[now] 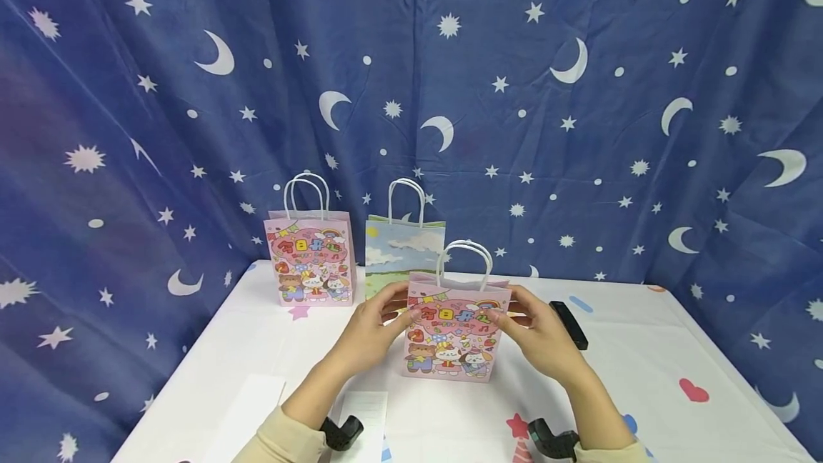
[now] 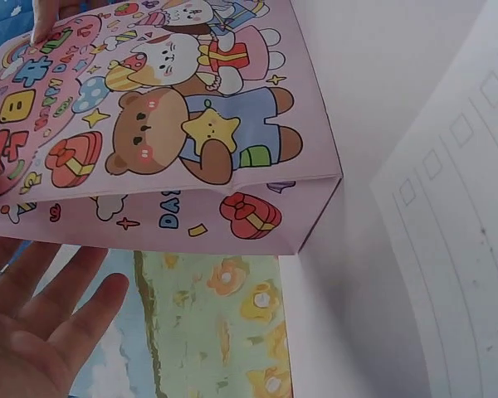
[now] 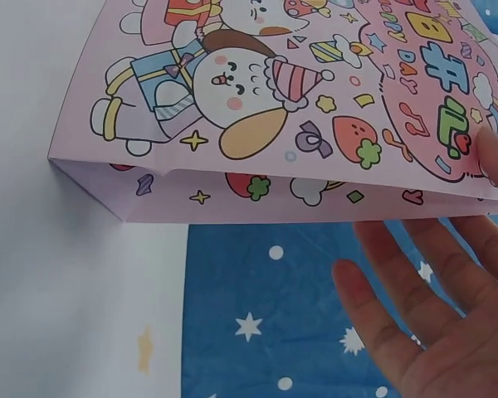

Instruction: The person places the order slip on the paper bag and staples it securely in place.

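A pink paper gift bag (image 1: 450,338) with white rope handles and cartoon animals stands upright at the table's middle, front facing me. My left hand (image 1: 373,331) holds its left side, thumb on the front panel and fingers behind. On the opposite side my right hand (image 1: 543,331) grips it the same way. Close up, the left wrist view has the bear print on the bag (image 2: 224,108) and the left hand's spread fingers (image 2: 83,298) at the back. The right wrist view shows the creased side of the bag (image 3: 232,195) above the right hand's fingers (image 3: 423,290).
Another pink gift bag (image 1: 310,263) stands at the back left. Beside it is a bag with a sky and meadow print (image 1: 398,249), partly hidden by the front bag. A black oblong object (image 1: 569,325) lies right of my right hand. Lined white paper (image 1: 366,413) lies near the front.
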A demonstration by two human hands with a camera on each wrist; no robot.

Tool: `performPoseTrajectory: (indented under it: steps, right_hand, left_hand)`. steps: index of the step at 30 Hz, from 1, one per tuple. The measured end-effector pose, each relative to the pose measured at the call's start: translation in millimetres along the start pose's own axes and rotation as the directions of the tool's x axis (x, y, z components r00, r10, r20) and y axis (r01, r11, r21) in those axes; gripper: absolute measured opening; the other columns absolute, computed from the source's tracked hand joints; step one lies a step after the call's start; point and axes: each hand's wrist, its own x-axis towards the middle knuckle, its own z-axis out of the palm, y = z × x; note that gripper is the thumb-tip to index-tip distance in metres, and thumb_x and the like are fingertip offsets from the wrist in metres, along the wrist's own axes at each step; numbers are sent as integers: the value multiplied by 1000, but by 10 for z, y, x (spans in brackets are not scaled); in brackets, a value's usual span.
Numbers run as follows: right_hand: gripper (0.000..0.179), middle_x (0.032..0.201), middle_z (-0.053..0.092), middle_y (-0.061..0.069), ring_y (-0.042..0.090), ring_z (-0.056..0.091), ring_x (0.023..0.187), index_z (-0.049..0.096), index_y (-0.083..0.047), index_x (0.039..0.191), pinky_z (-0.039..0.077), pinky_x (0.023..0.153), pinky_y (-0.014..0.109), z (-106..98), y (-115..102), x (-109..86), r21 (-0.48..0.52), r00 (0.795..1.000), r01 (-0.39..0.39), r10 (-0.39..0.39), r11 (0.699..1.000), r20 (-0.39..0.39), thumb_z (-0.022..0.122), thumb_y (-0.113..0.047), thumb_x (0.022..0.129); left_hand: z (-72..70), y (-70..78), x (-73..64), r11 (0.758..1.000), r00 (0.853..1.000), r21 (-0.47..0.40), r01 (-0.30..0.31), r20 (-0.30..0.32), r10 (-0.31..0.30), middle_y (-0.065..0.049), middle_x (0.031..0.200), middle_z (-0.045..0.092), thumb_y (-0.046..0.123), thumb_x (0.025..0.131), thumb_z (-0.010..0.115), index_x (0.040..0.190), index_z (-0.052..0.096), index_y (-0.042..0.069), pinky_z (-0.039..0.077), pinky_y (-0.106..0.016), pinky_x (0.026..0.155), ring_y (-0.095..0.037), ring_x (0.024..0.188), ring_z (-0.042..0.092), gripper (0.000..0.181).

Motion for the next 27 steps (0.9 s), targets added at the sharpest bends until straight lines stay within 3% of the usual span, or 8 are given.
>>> performPoseTrajectory:
  steps: [10, 17, 27]
  right_hand:
    - [22, 111, 76, -2, 10, 68, 107, 68, -18, 124, 56, 93, 28, 59, 21, 4, -13, 998, 3, -4, 1000, -58, 65, -28, 104]
    - [16, 105, 76, -1, 13, 68, 104, 72, -15, 110, 55, 91, 30, 79, -10, -9, 12, 996, -6, 7, 1000, -92, 61, -26, 106]
    - [15, 103, 77, 0, 15, 69, 107, 72, -14, 103, 55, 94, 32, 82, -1, -3, 41, 994, -27, 31, 999, -102, 62, -25, 105]
  left_hand:
    - [-9, -17, 8, 1000, 993, 22, 7, -116, -5, 8, 108, 76, 27, 99, 72, 120, 72, 25, 58, -33, 99, -11, 104, 73, 21]
    - [-10, -17, 16, 1000, 991, 29, 8, -131, -5, 8, 97, 77, 29, 101, 69, 104, 74, 23, 58, -36, 97, -10, 95, 73, 8]
    - [-10, -5, 31, 1000, 989, -6, -2, -146, 1, 4, 94, 78, 26, 99, 71, 100, 76, 19, 58, -32, 94, -10, 92, 73, 9]
